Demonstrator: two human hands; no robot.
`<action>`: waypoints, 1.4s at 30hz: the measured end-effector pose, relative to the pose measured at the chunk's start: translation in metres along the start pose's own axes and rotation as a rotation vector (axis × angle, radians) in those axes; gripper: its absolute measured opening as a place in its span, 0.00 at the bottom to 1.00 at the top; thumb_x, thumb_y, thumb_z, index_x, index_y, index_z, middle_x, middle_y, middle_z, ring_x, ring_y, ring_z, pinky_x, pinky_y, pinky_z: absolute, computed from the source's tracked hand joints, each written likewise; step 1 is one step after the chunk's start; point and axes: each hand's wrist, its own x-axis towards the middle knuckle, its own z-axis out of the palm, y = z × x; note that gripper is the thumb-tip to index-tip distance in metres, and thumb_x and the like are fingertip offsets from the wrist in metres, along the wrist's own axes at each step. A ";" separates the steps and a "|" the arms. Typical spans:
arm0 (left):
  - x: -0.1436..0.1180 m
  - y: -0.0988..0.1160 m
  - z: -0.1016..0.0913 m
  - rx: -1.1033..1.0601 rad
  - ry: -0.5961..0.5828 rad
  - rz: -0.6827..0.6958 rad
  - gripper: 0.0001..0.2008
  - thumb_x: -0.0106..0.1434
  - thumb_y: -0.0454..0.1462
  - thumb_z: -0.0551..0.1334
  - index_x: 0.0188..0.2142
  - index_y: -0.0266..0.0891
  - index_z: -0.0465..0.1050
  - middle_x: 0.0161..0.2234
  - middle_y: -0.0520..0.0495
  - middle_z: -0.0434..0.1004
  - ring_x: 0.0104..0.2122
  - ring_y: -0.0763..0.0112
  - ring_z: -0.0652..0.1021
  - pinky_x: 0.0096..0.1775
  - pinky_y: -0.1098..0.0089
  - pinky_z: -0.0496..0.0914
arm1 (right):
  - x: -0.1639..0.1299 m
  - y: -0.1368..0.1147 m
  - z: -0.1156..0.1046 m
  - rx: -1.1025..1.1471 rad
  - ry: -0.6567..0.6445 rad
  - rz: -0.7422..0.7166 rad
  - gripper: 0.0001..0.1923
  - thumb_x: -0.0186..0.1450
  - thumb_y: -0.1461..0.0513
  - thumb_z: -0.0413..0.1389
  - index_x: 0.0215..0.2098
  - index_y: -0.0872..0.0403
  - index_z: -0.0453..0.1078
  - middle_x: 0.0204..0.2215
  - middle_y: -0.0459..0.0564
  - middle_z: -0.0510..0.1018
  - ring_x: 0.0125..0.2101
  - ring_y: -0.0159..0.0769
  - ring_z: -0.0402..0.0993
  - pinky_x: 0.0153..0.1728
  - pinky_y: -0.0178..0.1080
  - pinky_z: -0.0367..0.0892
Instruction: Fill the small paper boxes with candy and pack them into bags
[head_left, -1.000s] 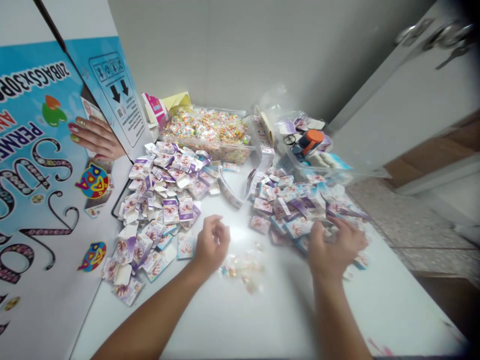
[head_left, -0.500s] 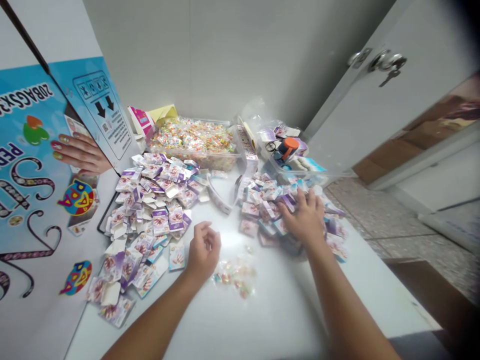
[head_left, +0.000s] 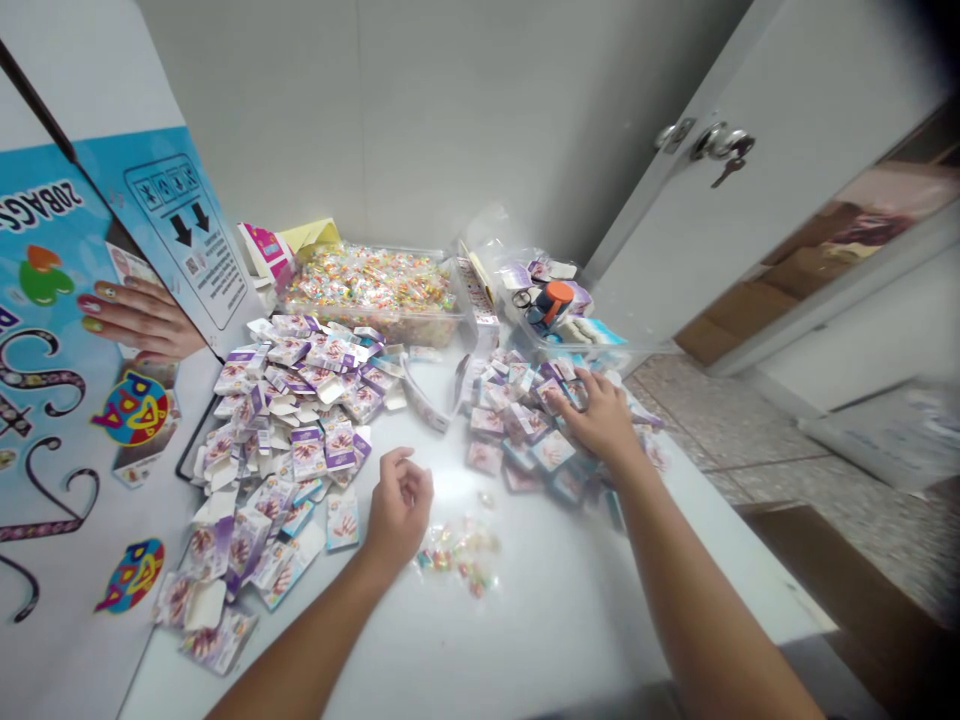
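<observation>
Head view, the only one I've got. My right hand (head_left: pixel 600 420) is flat on the right-hand pile of small flat packets (head_left: pixel 525 420), fingers spread and pressing on the top ones; I can't tell whether any one packet is pinched between them. My left hand (head_left: pixel 397 505) rests on the white table (head_left: pixel 540 620) with the fingers curled loosely inward. Whether it holds something I can't tell; the palm is turned away from me.

Just right of that hand lies a loose scatter of tiny coloured pieces (head_left: pixel 457 555) in clear wrap, on bare table between my two arms.

To the left, the bigger heap of purple-and-white cartons (head_left: pixel 292 430) sprawls toward the blue printed carton flap (head_left: pixel 97 330). Many show open white flaps, so I judge them folded up but not closed.

At the back sits a clear tub (head_left: pixel 375 285) heaped with the same coloured pieces, and beside it a second clear bin (head_left: pixel 555 300) with an orange-capped item and scissors.

My reading: well under way, far from finished. The left heap is large, but the tub looks full and the pile under my right hand is thick.
</observation>
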 end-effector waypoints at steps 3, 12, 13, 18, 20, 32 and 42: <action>0.001 0.001 0.000 -0.005 -0.002 -0.016 0.14 0.68 0.41 0.56 0.50 0.40 0.58 0.27 0.56 0.68 0.26 0.74 0.70 0.31 0.72 0.64 | -0.002 -0.002 0.006 -0.026 0.007 0.025 0.42 0.65 0.37 0.45 0.68 0.52 0.56 0.65 0.63 0.60 0.64 0.60 0.54 0.60 0.60 0.53; 0.000 0.000 0.002 -0.039 -0.018 -0.050 0.15 0.67 0.42 0.57 0.50 0.41 0.59 0.27 0.56 0.69 0.26 0.74 0.70 0.32 0.72 0.64 | -0.013 -0.006 -0.004 0.044 0.099 0.050 0.38 0.65 0.41 0.49 0.65 0.55 0.60 0.67 0.66 0.57 0.66 0.62 0.50 0.61 0.66 0.48; 0.000 0.000 0.002 -0.038 -0.025 -0.048 0.14 0.68 0.42 0.57 0.50 0.40 0.58 0.28 0.56 0.69 0.26 0.74 0.70 0.32 0.72 0.64 | -0.019 -0.014 -0.007 0.061 0.212 0.030 0.35 0.65 0.43 0.50 0.61 0.57 0.64 0.65 0.67 0.60 0.65 0.61 0.52 0.61 0.64 0.50; 0.000 -0.003 0.003 -0.023 -0.034 -0.033 0.14 0.68 0.41 0.56 0.51 0.40 0.58 0.28 0.56 0.69 0.26 0.75 0.70 0.31 0.72 0.64 | -0.062 -0.092 -0.010 0.160 0.408 -0.182 0.18 0.69 0.51 0.49 0.33 0.55 0.72 0.31 0.55 0.76 0.36 0.43 0.73 0.38 0.42 0.66; -0.001 -0.003 0.003 -0.025 -0.041 -0.036 0.14 0.68 0.41 0.57 0.50 0.40 0.58 0.28 0.56 0.69 0.26 0.74 0.71 0.32 0.72 0.64 | -0.073 -0.127 -0.001 0.150 0.160 -0.235 0.20 0.70 0.49 0.49 0.28 0.53 0.69 0.21 0.47 0.71 0.24 0.37 0.69 0.28 0.37 0.60; 0.000 -0.008 0.002 -0.020 -0.070 -0.033 0.13 0.69 0.40 0.57 0.50 0.40 0.59 0.27 0.56 0.70 0.26 0.75 0.72 0.32 0.73 0.65 | -0.069 -0.167 0.044 0.137 -0.052 -0.211 0.15 0.66 0.61 0.55 0.22 0.53 0.67 0.17 0.48 0.70 0.20 0.34 0.66 0.25 0.36 0.55; 0.004 -0.015 0.000 0.181 0.017 0.192 0.17 0.67 0.36 0.58 0.55 0.41 0.61 0.45 0.42 0.71 0.35 0.71 0.75 0.32 0.73 0.70 | -0.120 -0.143 0.028 0.674 0.639 -0.388 0.08 0.64 0.70 0.56 0.38 0.51 0.71 0.39 0.53 0.80 0.41 0.44 0.78 0.42 0.48 0.73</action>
